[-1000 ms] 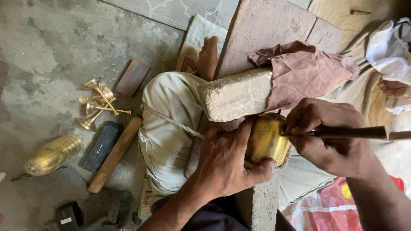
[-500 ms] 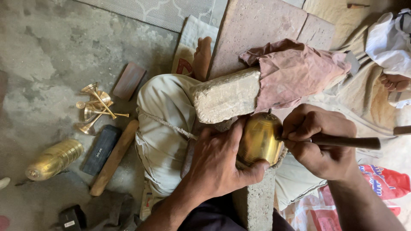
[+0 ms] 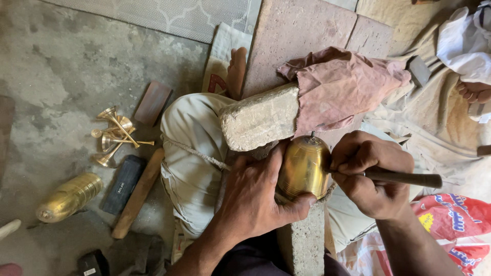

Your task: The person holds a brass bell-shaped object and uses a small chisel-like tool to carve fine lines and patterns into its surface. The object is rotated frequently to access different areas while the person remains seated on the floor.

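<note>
The rounded brass vessel (image 3: 303,167) is best clamped firmly by the left hand (image 3: 255,197) while the right hand (image 3: 371,176), closed around the dark-handled tool (image 3: 404,178), is pressed steadily

- a floor-level metalworking workshop; bare concrete floor (image 3: 56,66) serves as the bench
- finished brass pieces (image 3: 115,135) and a brass vessel (image 3: 69,197) lie about
- stone block (image 3: 261,120); wooden stick (image 3: 138,199); rags

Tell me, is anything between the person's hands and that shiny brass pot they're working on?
Nothing visible. The left hand grips the brass pot directly, fingers wrapped beneath it. The right hand holds a dark-handled tool whose tip seems to meet the pot's side. The stone block lies just above the pot, not between.
</note>
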